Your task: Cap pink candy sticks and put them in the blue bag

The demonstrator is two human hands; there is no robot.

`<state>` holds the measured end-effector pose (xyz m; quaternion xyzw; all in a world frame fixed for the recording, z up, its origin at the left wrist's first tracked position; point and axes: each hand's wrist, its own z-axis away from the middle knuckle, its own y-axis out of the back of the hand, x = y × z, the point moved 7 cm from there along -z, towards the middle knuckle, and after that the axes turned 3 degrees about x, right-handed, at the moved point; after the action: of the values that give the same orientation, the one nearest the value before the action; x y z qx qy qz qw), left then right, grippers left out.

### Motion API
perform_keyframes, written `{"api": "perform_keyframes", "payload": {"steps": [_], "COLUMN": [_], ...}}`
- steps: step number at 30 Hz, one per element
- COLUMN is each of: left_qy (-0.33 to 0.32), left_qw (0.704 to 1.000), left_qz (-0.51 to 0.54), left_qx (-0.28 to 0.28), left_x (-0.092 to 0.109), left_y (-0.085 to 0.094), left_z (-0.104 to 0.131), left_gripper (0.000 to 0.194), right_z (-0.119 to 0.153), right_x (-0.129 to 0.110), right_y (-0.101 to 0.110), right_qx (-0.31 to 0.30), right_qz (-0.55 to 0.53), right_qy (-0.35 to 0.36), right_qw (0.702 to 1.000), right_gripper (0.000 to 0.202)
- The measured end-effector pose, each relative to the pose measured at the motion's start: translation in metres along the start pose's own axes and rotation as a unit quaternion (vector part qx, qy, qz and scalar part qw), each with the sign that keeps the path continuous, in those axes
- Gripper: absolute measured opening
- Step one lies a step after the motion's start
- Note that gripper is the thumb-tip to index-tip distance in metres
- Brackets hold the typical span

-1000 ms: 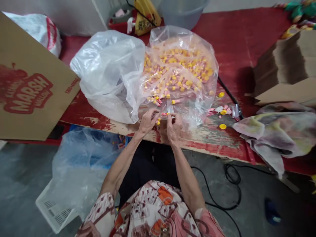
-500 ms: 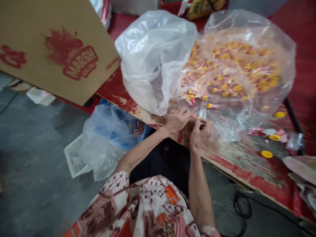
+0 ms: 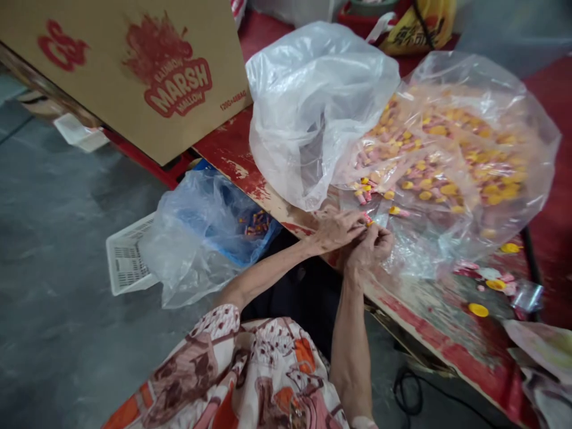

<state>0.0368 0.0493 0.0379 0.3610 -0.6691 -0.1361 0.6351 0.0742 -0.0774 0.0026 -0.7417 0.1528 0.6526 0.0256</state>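
Observation:
My left hand (image 3: 335,229) and my right hand (image 3: 370,245) meet at the near edge of the worn red table (image 3: 429,304). Between their fingertips is a small pink piece with a yellow end (image 3: 368,219), pinched by both hands. Just beyond them lie a few similar pieces (image 3: 364,192) at the mouth of a clear bag (image 3: 536,131) filled with several more. One loose piece (image 3: 398,211) rests on the plastic to the right of my fingers. A cloudy white bag (image 3: 308,77) stands behind my left hand.
A cardboard box (image 3: 107,77) stands at the upper left. Below the table edge, a blue container (image 3: 268,238) lined with plastic holds small pieces, beside a white basket (image 3: 129,256). Yellow discs (image 3: 478,310) and scraps lie on the right. A black cable (image 3: 409,393) is on the floor.
The view has shifted, so the table things appear farther right. My left fingers have closed in on the small piece, and both hands are nearer each other.

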Motion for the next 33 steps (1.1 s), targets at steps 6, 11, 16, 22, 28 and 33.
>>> {"api": "perform_keyframes", "payload": {"steps": [6,11,16,22,28,33], "left_qy": [0.131,-0.062,-0.17,-0.121,-0.069,-0.049], "left_qw": [0.975,0.989,0.953,0.976,0.985,0.987], "left_qz": [0.15,-0.129,-0.251,-0.176,-0.144,-0.15], "left_qx": [0.098,0.024,0.007,-0.033,0.072,0.03], "left_x": [-0.043,-0.012,0.015,0.007,-0.01,-0.018], "left_y": [0.018,0.01,0.0,0.002,0.03,0.034], "left_z": [0.001,0.007,0.015,0.003,0.018,0.025], "left_gripper": [0.026,0.015,0.029,0.021,0.025,0.021], "right_z": [0.012,0.014,0.01,0.009,0.021,0.025], "right_x": [-0.004,-0.002,-0.004,-0.007,-0.013,-0.01], "right_y": [-0.008,-0.011,0.01,0.01,-0.001,-0.012], "right_qx": [-0.007,-0.044,0.012,-0.017,-0.043,-0.088], "right_qz": [0.018,0.063,0.078,0.106,0.134,0.139], "right_qy": [0.0,0.001,0.002,0.026,0.05,0.047], "right_qw": [1.0,0.997,0.997,0.994,0.989,0.985], "right_gripper": [0.043,0.044,0.049,0.058,0.057,0.056]}}
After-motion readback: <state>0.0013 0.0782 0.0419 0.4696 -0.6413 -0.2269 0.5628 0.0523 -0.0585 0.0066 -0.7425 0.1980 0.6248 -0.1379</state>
